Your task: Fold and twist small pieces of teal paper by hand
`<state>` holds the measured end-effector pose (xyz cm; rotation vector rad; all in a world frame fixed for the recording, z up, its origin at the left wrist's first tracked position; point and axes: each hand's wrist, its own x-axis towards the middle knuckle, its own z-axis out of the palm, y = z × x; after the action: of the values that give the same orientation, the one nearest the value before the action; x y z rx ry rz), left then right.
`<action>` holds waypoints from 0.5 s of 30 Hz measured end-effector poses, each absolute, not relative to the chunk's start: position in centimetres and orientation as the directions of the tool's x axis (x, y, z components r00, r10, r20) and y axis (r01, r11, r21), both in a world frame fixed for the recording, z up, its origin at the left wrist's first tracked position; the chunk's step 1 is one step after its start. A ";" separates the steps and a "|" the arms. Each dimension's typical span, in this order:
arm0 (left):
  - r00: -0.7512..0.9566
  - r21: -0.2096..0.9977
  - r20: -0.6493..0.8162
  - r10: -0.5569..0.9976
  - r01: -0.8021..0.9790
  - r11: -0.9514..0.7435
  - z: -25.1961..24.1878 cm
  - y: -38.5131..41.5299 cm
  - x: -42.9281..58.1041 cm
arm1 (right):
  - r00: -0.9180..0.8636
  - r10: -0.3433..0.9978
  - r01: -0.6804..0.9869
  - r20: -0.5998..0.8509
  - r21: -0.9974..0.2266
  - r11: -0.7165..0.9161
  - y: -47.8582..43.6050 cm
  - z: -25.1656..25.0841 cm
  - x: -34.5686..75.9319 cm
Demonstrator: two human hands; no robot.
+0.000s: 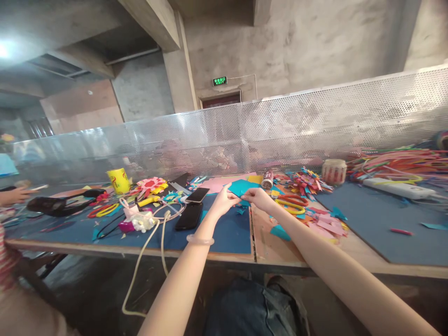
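Observation:
A sheet of blue paper (pixel 241 186) is held up over the table between my two hands. My left hand (pixel 224 201) grips its left side, thumb and fingers pinched at the lower edge. On the right, my right hand (pixel 258 199) pinches the lower right edge with closed fingers. The hands are a short distance apart. Under and around them lie small blue scraps, a pink sheet (pixel 219 183) and a yellow piece (pixel 255 178). A small labelled can (pixel 268 179) stands just behind my right hand.
Two phones (pixel 189 216), a white cord and a yellow cup (pixel 119 181) are on the left. Scissors (pixel 291 205), pink scraps (pixel 327 225), a jar (pixel 333 171) and a power strip (pixel 399 188) are on the right. Another person's hand (pixel 17 196) shows far left.

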<state>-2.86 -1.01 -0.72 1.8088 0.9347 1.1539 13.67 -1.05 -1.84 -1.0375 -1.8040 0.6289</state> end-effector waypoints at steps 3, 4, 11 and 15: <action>0.285 0.888 0.375 0.882 0.164 -0.431 -0.7 -0.8 -3.0 | -0.243 0.860 0.349 0.448 -0.787 0.509 -1.2 -1.8 13.7; 0.284 0.886 0.378 0.881 0.165 -0.433 -0.7 -0.8 -3.0 | -0.245 0.863 0.352 0.442 -0.788 0.504 -1.2 -1.8 13.7; 0.247 0.874 0.369 0.896 0.237 -0.425 -0.9 0.0 -3.4 | -0.180 0.838 0.420 0.514 -0.730 0.539 -1.4 -1.8 13.3; 0.225 0.886 0.348 0.910 0.238 -0.397 -1.1 0.2 -3.5 | -0.165 0.824 0.477 0.541 -0.688 0.547 -1.8 -1.7 13.0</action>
<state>-3.48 0.24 -1.07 1.7885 1.0655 1.1993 12.95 -1.79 -1.71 -1.0744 -1.8120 0.4482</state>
